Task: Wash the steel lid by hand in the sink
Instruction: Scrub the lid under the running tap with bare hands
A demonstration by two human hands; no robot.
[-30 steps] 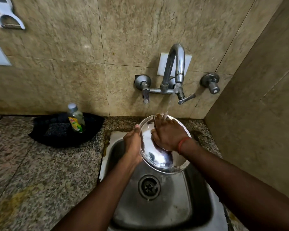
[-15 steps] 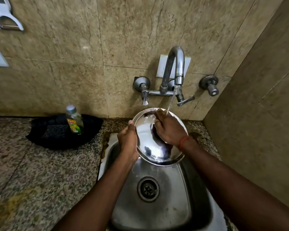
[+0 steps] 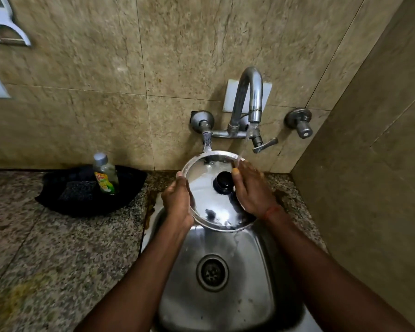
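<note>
The round steel lid is held tilted over the steel sink, its top side with a black knob facing me. My left hand grips the lid's left rim. My right hand rests flat on the lid's right side, fingers beside the knob. Water runs from the curved tap in a thin stream onto the lid's upper right edge and my right fingertips.
A dish-soap bottle stands in a black tray with a dark scrubber on the granite counter at left. Tap valves stick out of the tiled wall. A tiled side wall closes in at right. The sink drain lies below the lid.
The lid has been turned over: earlier its shiny underside faced me with my right hand rubbing inside it, now the knob side faces up. Both hands moved slightly up toward the tap.
</note>
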